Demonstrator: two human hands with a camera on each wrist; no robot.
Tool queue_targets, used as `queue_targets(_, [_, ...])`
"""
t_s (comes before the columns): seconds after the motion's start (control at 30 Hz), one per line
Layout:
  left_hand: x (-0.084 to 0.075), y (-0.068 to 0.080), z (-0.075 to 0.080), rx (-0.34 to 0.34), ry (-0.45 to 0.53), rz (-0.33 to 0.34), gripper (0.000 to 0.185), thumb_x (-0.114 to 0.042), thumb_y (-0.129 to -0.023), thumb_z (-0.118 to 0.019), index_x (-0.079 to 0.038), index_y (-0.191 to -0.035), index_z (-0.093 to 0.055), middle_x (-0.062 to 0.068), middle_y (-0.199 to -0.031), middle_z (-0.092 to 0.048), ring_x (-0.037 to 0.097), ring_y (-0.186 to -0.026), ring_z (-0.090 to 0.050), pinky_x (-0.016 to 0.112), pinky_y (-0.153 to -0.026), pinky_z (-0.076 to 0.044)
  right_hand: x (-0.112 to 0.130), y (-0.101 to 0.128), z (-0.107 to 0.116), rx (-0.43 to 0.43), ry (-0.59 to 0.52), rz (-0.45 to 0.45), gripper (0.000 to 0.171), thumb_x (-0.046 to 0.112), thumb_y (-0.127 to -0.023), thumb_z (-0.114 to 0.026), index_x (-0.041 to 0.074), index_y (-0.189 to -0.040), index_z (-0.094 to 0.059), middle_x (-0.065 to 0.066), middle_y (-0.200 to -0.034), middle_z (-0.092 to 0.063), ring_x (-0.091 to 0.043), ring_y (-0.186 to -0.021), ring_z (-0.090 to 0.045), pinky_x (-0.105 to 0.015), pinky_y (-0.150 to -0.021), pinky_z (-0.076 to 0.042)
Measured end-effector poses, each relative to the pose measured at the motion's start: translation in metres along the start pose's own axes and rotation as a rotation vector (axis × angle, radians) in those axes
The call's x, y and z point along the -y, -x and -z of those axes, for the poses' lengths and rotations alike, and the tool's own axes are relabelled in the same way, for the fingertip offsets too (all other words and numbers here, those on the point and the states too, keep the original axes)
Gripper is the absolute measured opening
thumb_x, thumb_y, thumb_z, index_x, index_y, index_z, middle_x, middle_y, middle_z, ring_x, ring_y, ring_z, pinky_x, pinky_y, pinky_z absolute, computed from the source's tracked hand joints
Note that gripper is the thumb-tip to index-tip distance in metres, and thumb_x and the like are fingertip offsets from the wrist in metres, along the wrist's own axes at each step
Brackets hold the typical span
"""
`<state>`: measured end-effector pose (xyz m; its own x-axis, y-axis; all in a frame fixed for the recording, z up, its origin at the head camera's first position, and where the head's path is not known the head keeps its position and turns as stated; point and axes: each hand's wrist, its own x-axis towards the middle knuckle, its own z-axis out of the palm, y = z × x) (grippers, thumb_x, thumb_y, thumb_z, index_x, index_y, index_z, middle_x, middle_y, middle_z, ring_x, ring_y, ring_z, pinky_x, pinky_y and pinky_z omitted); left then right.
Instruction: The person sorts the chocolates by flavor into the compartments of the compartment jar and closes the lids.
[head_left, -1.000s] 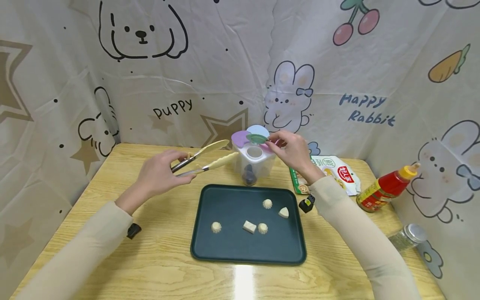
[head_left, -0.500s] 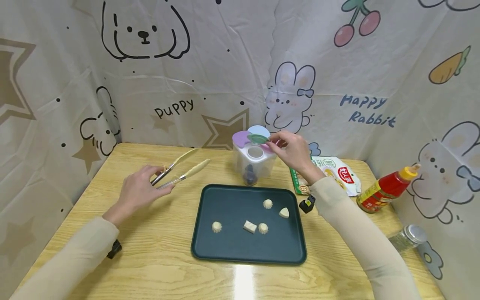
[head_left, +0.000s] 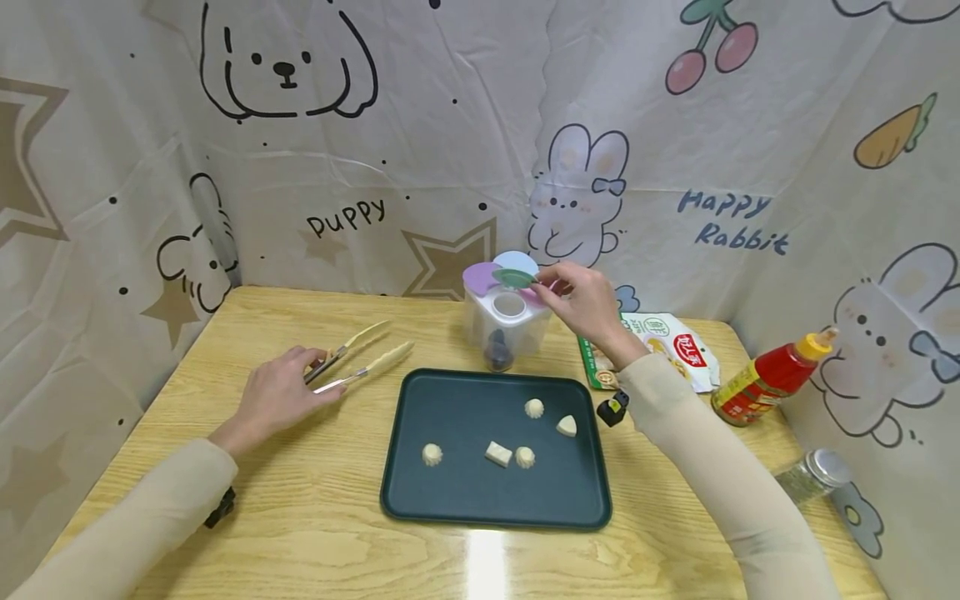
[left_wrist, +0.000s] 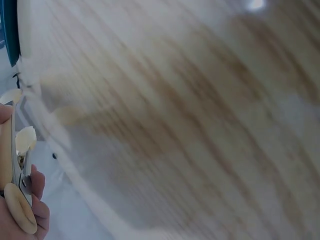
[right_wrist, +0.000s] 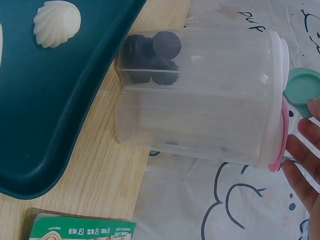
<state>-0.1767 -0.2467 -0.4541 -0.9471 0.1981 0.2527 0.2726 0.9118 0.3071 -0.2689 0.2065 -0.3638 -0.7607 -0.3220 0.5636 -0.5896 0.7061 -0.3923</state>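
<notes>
The left hand grips the tongs lying on the table, left of the tray; the right hand pinches the green lid above the clear container

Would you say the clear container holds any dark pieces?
Yes, the right wrist view shows several dark round pieces stacked in one compartment of the clear container.

Wooden table (tray, tongs, perhaps a jar)
</notes>
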Motion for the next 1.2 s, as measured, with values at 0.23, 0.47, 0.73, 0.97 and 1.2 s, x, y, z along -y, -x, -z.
queue_targets(0.23, [0.004,0.002,-0.004,0.040,-0.029,0.013,0.062,-0.046,-0.083,-0.084,-0.002,-0.124,-0.071,0.018,-0.110,-0.073,0.030,-0.080,-0.067,0.045,-0.064,-0.053,0.001,0.000,-0.001,-0.003,0.002,-0.002,0.013,0.017,-0.095,-0.079,0.005,-0.101,-0.078,-0.013,-0.097,-0.080,-0.027,-0.080,-0.075,-0.043,-0.072,-0.062])
queue_targets(0.47, [0.007,0.004,-0.007,0.068,-0.049,0.023,0.074,-0.057,-0.080,-0.083,0.001,-0.124,-0.069,0.015,-0.103,-0.071,0.025,-0.075,-0.063,0.042,-0.060,-0.050,0.001,-0.001,-0.001,-0.007,0.002,-0.002,0.014,0.017,-0.094,-0.080,0.005,-0.100,-0.078,-0.013,-0.097,-0.080,-0.027,-0.080,-0.075,-0.042,-0.072,-0.062])
queue_targets(0.73, [0.010,0.008,-0.008,0.089,-0.084,0.035,0.082,-0.064,-0.079,-0.082,0.003,-0.124,-0.068,0.017,-0.102,-0.071,0.028,-0.075,-0.065,0.045,-0.062,-0.052,0.000,-0.001,-0.002,-0.003,0.003,-0.009,0.013,0.017,-0.094,-0.081,0.006,-0.101,-0.078,-0.012,-0.097,-0.080,-0.027,-0.080,-0.075,-0.042,-0.073,-0.062])
queue_targets(0.97, [0.010,0.010,-0.006,0.111,-0.101,0.049,0.090,-0.070,-0.077,-0.081,0.004,-0.128,-0.066,0.019,-0.105,-0.072,0.030,-0.077,-0.066,0.046,-0.061,-0.052,0.001,0.000,-0.001,-0.005,-0.001,-0.010,0.013,0.016,-0.094,-0.080,0.006,-0.101,-0.078,-0.012,-0.098,-0.080,-0.026,-0.081,-0.075,-0.042,-0.074,-0.063])
queue_targets(1.2, [0.002,-0.004,0.009,0.026,-0.089,0.010,0.093,-0.076,-0.084,-0.072,-0.002,-0.140,-0.061,0.021,-0.117,-0.072,0.037,-0.093,-0.070,0.045,-0.060,-0.053,0.000,0.001,-0.002,-0.006,0.007,-0.012,0.012,0.015,-0.094,-0.080,0.007,-0.101,-0.078,-0.011,-0.097,-0.080,-0.026,-0.081,-0.074,-0.042,-0.075,-0.063])
